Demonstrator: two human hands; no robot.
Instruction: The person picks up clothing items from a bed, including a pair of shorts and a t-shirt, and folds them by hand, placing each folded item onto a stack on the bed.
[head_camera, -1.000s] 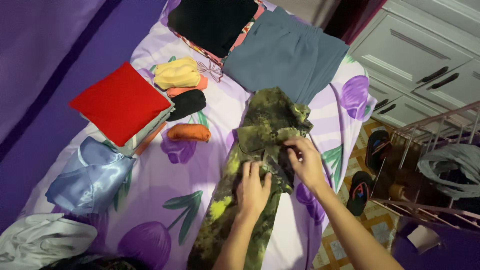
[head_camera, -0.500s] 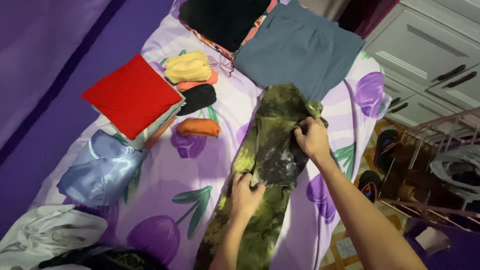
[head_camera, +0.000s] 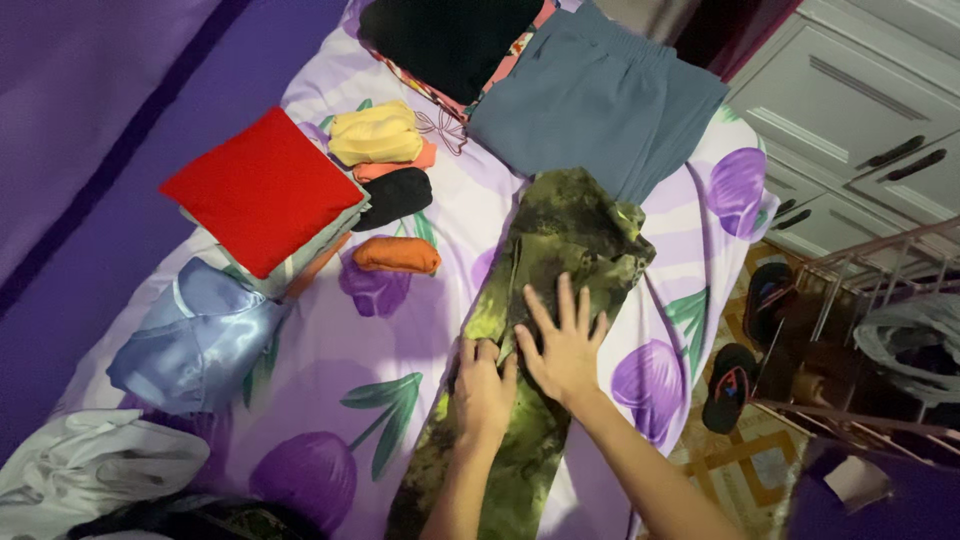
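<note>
A long green camouflage garment, mottled dark olive with bright yellow-green patches, lies stretched along the right side of the purple flowered bedsheet, its far end bunched near grey-blue folded trousers. The right hand lies flat on it, fingers spread, gripping nothing. The left hand sits beside, fingers curled down onto the cloth; whether it pinches fabric I cannot tell.

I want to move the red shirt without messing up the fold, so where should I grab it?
Take the red shirt by its near right edge, the side facing the orange roll. It lies flat atop a stack, and that edge overhangs, likely leaving room for fingers to slide under. The other side faces the purple wall.
</note>
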